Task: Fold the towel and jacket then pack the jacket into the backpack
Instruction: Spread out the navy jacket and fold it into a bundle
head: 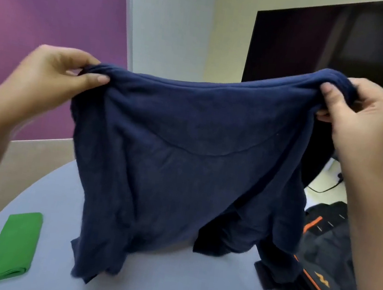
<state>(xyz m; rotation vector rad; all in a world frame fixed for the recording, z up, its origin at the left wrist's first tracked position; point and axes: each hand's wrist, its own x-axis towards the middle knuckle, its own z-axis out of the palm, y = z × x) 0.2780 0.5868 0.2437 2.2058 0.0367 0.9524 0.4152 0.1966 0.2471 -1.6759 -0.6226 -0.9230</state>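
Left hand (54, 74) and right hand (361, 115) pinch the navy jacket (183, 156) aloft; green towel (13, 247) lies folded left of it. Folding the jacket comes next, likely by laying it flat; the backpack (329, 277) waits right of it.

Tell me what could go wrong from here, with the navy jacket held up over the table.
The navy blue fabric jacket hangs from pinches by the left hand and right hand; its hem drags on the grey round table, so it may bunch when laid down. One loose part lies against the black and orange backpack and could snag. A swing might disturb the folded green towel.
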